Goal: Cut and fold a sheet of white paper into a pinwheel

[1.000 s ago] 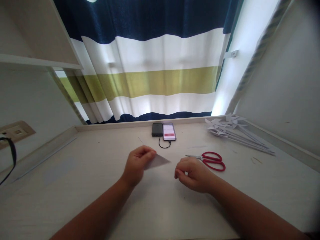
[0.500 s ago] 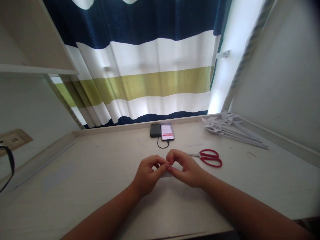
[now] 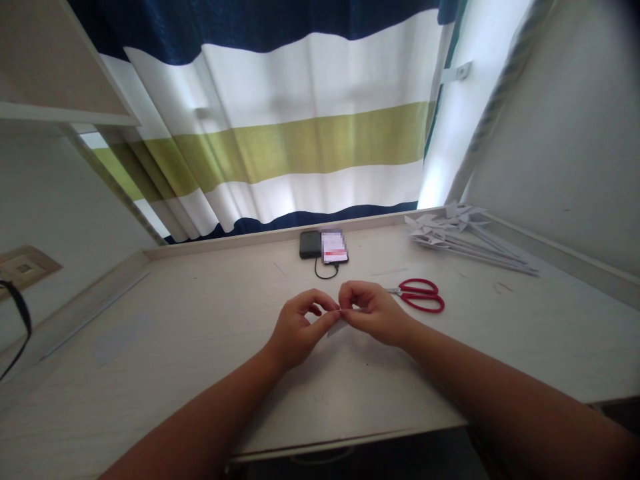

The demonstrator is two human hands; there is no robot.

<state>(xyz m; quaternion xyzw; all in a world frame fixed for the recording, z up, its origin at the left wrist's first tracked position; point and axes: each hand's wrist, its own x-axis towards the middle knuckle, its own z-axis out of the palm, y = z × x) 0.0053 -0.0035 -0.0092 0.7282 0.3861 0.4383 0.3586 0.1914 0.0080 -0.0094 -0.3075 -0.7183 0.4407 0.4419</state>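
A small piece of white paper is pinched between my two hands above the desk, mostly covered by the fingers. My left hand has its thumb and fingertips closed on the paper's left side. On the other side, my right hand grips it with thumb and curled fingers, the two sets of fingertips touching or nearly so. Just beyond my right hand lie red-handled scissors, their blades partly hidden behind it.
A phone is cabled to a black power bank at the desk's back edge. Folded white paper pieces with long stems are heaped at the back right. A flat paper sheet lies left; a striped curtain hangs behind.
The view has tilted downward, so the desk's front edge shows more. Both hands still pinch the paper; its lower corner now shows more below the fingers, and the right hand has turned slightly.
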